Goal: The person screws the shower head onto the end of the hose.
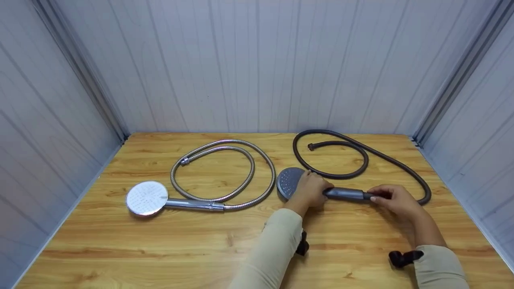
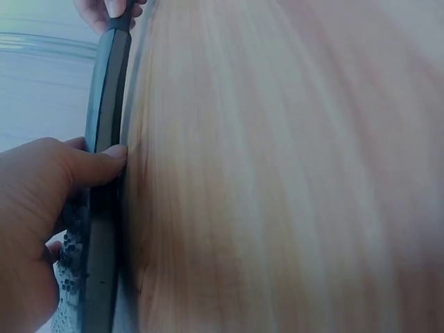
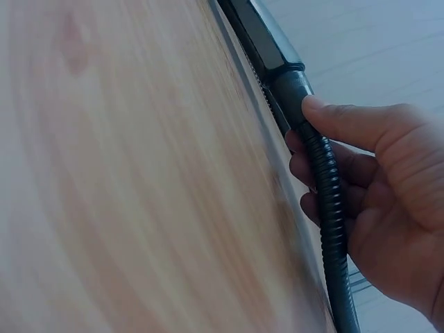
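Note:
A dark grey shower head [image 1: 290, 182] lies on the right half of the table, its handle [image 1: 343, 194] pointing right. My left hand [image 1: 311, 188] grips it at the neck, with the thumb along the handle's side in the left wrist view. At the handle's end, my right hand [image 1: 395, 200] pinches the connector [image 3: 291, 90] of the black ribbed hose [image 3: 333, 208] between thumb and fingers. The connector meets the handle; how tightly it is joined I cannot tell. From there the hose curves back and loops behind the shower head, its loose end [image 1: 311, 147] lying inside the loop.
On the left of the wooden table [image 1: 160, 249] lies a chrome shower head [image 1: 147, 198] with a white face. Its silver hose [image 1: 273, 172] is attached and coiled behind it. White panel walls [image 1: 257, 64] enclose the table at the back and both sides.

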Action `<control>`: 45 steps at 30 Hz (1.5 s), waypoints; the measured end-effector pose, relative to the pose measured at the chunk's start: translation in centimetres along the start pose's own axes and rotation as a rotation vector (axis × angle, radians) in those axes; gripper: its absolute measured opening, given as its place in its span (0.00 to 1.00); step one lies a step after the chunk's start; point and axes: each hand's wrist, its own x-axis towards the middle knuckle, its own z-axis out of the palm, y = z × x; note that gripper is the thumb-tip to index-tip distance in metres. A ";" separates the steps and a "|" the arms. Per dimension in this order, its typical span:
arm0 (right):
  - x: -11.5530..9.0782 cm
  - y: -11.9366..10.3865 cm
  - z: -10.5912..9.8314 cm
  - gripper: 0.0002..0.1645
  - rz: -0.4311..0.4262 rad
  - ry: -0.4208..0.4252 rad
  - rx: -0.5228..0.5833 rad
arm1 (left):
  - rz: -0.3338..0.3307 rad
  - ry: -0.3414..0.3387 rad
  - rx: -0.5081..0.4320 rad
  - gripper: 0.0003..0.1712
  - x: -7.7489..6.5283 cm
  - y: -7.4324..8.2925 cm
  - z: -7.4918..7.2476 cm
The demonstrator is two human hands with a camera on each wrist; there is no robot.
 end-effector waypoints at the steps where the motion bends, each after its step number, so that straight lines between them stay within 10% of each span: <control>1: 0.1 0.0 0.0 0.21 0.007 0.004 -0.004 | -0.008 -0.002 0.007 0.22 0.0 0.1 0.1; 25: 1.3 -0.8 0.7 0.22 0.019 0.077 -0.051 | -0.101 -0.011 0.002 0.50 -0.2 0.1 -0.1; 32: 1.1 -0.8 0.8 0.20 -0.002 0.095 -0.084 | -0.099 0.108 -0.025 0.24 -0.2 0.1 -0.2; 45: 1.0 -1.1 1.2 0.17 -0.007 0.103 -0.062 | -0.100 0.198 -0.051 0.18 -1.0 0.4 -0.9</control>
